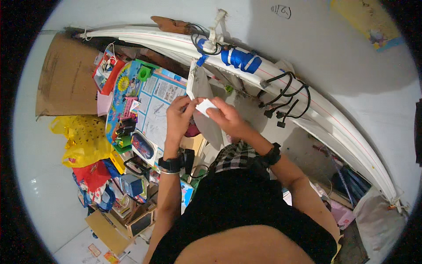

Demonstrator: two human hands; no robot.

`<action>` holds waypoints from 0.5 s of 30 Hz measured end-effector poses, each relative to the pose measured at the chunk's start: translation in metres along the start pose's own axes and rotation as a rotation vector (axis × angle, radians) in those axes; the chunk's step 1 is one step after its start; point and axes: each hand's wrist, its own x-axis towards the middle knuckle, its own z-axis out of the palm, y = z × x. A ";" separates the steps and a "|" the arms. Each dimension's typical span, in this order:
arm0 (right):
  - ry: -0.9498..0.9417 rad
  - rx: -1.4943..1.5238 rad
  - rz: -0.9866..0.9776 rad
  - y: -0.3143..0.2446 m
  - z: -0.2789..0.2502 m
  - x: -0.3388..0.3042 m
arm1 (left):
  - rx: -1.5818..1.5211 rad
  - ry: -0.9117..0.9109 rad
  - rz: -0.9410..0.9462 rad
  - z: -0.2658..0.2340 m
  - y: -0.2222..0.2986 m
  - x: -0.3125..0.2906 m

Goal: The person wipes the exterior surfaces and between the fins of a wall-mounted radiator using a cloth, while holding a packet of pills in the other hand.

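Here, the right hand (227,118) pinches a white card (203,107); the left hand (180,114) curls its fingers beside it, hold unclear.

Room right of right hand (228,118) (black cables (268,114) near); cluttered desk (154,109) blocks left, white beam (334,119) ahead.

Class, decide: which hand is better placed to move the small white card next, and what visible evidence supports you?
The right hand, probably: it pinches the small white card. The left hand is at the card's left side, but whether it grips it is unclear.
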 end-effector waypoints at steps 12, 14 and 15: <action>0.125 0.069 0.001 -0.003 -0.026 0.030 | 0.020 -0.323 -0.071 -0.054 0.015 0.007; 0.108 -0.031 0.015 -0.012 -0.027 0.034 | 0.009 -0.341 -0.060 -0.053 0.015 0.009; 0.110 -0.182 -0.075 -0.015 -0.026 0.037 | -0.001 -0.352 -0.048 -0.053 0.015 0.009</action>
